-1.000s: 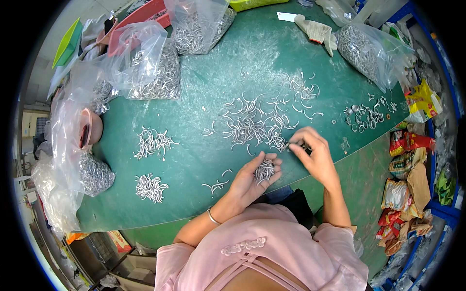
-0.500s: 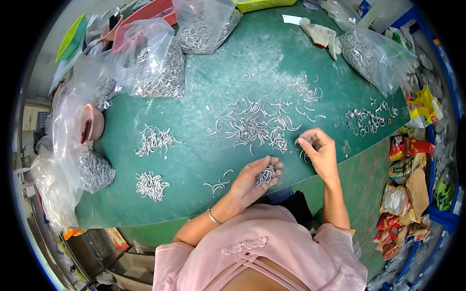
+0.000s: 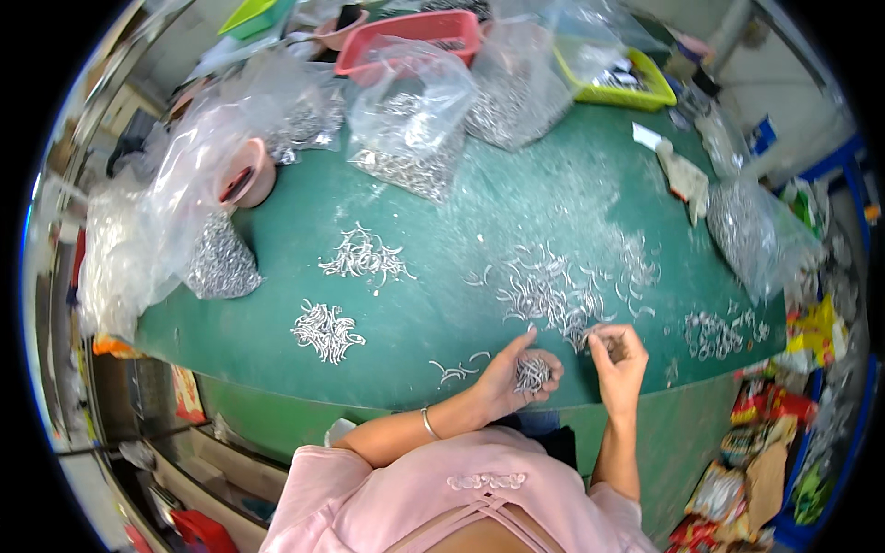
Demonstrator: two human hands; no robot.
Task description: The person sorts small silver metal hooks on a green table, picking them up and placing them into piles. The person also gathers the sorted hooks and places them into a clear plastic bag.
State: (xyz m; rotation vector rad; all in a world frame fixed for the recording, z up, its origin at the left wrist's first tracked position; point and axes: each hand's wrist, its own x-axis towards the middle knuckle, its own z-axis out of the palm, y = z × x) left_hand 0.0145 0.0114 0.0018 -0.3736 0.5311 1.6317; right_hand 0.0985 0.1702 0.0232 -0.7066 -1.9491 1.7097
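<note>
My left hand (image 3: 512, 376) is cupped palm-up at the near edge of the green table (image 3: 442, 240), holding a bundle of small silver hooks (image 3: 533, 372). Just to its right, my right hand (image 3: 619, 358) has its fingers pinched on a few hooks at the near rim of a loose scatter of silver hooks (image 3: 553, 293). A few stray hooks (image 3: 456, 369) lie just left of my left hand.
Three sorted hook piles lie on the table: upper left (image 3: 364, 256), lower left (image 3: 324, 330) and right (image 3: 719, 330). Clear plastic bags of hooks (image 3: 410, 124) stand at the back and sides. A red basket (image 3: 415, 32) and a yellow tray (image 3: 618, 78) sit behind.
The view has swung, so the table appears shifted right. My right hand has drawn in from the scatter toward my left hand, which still holds its bundle.
</note>
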